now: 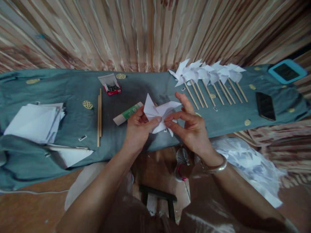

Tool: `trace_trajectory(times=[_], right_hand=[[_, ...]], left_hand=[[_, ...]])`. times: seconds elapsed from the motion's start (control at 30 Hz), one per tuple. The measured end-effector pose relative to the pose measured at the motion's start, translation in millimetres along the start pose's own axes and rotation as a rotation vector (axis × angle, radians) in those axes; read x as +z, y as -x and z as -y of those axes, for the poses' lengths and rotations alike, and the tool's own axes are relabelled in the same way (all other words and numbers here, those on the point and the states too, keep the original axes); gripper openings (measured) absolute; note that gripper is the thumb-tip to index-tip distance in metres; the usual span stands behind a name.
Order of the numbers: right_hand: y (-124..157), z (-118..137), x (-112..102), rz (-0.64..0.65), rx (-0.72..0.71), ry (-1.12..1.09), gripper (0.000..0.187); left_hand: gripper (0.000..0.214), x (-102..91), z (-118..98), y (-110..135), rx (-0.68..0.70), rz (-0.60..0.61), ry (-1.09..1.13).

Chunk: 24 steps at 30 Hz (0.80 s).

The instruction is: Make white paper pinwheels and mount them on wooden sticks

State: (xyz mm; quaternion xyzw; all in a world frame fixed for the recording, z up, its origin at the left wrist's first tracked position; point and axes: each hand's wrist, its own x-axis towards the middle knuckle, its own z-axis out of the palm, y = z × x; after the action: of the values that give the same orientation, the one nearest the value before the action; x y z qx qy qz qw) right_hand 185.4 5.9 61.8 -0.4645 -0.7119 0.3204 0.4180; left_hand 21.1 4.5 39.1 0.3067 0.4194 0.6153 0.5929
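A folded white paper pinwheel (155, 111) is held above the front part of the table. My left hand (139, 127) grips it from the left, thumb pressed on its face near the middle. My right hand (191, 124) pinches thumb and index finger together at the pinwheel's centre; what is between the tips is too small to make out. The other fingers of that hand are raised. Just behind my left hand lies a green-and-white tube (128, 113). An open red box (113, 90) holding small dark metal pieces sits farther back.
Several finished pinwheels (209, 74) on wooden sticks lie in a row at the back right. Loose sticks (99, 116) and a stack of white paper (35, 123) are to the left. A phone (265, 106) and a blue-framed device (287, 71) rest at the right end.
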Motion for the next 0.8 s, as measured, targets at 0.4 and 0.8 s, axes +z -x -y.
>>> trace_trajectory(times=[0.4,0.8], right_hand=[[-1.2,-6.4,0.9,-0.007,-0.033,-0.01,0.001],[-2.8,-6.2,-1.8,0.022,0.009,-0.006,0.003]], left_hand=[[0.039,0.3,4.7,1.1,0.001,0.024,0.033],[0.037,0.5,4.3,1.3,-0.023,0.018,-0.029]])
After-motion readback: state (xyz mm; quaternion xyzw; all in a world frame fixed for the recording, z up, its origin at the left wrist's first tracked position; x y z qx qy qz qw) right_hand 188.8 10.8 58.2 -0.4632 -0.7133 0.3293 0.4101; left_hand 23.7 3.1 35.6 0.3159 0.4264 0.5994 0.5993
